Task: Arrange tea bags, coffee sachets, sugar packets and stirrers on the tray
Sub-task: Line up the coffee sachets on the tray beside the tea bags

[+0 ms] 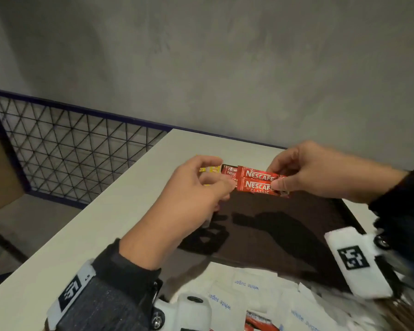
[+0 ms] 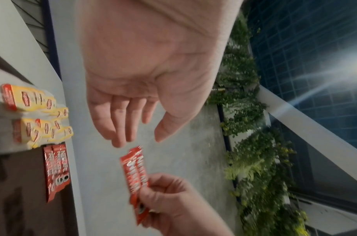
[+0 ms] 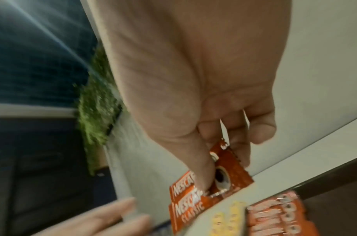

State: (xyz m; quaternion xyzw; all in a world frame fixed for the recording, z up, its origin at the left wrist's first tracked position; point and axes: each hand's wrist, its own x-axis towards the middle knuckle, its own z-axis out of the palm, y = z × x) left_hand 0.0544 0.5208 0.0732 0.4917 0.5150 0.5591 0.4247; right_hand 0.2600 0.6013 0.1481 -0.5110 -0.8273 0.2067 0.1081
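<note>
Right hand (image 1: 320, 172) pinches two sachets (image 1: 257, 182) mid-frame above the tray (image 1: 296, 225); left hand (image 2: 145, 89), fingers relaxed and empty, hovers just beside their free end.

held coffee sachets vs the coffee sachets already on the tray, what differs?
Held coffee sachets are pinched at one end by the right hand, in the air above the tray; placed coffee sachets lie flat on it beside the yellow tea bags. Held ones are two side by side; placed ones overlap in a stack. Both are red Nescafe.
</note>
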